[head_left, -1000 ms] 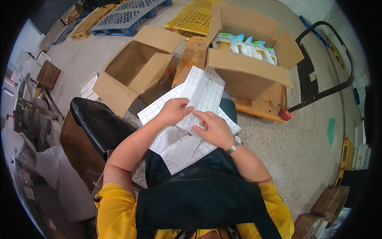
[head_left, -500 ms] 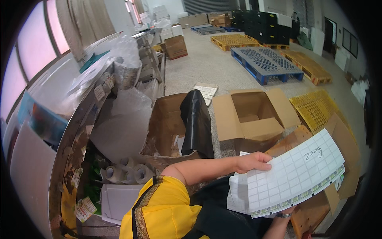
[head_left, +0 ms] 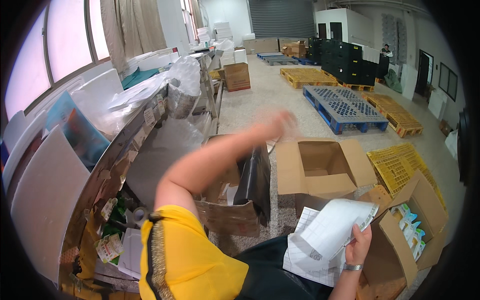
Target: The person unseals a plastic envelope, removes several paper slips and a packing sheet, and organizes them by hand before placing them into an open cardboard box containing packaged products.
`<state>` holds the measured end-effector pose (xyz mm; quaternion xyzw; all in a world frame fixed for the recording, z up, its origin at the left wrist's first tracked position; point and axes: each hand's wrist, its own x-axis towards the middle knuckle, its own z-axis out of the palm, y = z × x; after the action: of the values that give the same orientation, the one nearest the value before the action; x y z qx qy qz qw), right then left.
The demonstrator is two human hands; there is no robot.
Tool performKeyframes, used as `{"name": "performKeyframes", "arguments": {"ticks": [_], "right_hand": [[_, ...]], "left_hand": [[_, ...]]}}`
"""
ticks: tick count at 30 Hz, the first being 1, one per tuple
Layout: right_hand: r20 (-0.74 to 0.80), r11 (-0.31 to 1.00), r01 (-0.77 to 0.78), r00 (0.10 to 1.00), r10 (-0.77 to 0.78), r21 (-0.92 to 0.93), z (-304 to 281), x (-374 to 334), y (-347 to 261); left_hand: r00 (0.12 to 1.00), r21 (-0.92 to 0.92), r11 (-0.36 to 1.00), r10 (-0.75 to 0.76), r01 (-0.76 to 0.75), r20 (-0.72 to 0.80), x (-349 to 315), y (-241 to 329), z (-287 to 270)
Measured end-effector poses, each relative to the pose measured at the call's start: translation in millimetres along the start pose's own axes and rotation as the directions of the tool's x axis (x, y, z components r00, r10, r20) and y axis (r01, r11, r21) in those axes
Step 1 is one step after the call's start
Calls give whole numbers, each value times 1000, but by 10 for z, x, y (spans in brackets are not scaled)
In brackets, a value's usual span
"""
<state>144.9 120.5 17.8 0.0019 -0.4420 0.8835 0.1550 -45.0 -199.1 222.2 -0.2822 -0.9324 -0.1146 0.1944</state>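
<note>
While the right hand (head_left: 358,246) grips the curled white sheets (head_left: 327,235), fingers closed on their edge, they sit low beside the open product carton (head_left: 415,235). Left hand (head_left: 282,122) is blurred, raised above the empty cardboard box (head_left: 320,167); finger state unreadable.

Matt white paper label sheets (head_left: 327,235), gridded and curling, sit in the right hand (head_left: 357,247). Nearby: an open brown cardboard box (head_left: 320,167), rough and dull; a glossy black plastic bag (head_left: 257,177); a moulded yellow plastic pallet (head_left: 397,167); smooth speckled concrete floor (head_left: 250,107).
</note>
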Motion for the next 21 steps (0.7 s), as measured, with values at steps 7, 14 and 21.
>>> {"name": "performKeyframes", "arguments": {"ticks": [7, 14, 21], "right_hand": [[-60, 986, -106, 992, 114, 125, -390, -209, -113], [-98, 942, -325, 944, 316, -88, -917, -345, 25], [-244, 724, -297, 953, 182, -622, -1176, -550, 183]], "left_hand": [[513, 519, 223, -680, 825, -523, -382, -2033, -2241], [455, 603, 44, -700, 797, -550, -1228, -2954, -2503], [682, 639, 256, -397, 725, -614, -824, -3554, -2854]]}}
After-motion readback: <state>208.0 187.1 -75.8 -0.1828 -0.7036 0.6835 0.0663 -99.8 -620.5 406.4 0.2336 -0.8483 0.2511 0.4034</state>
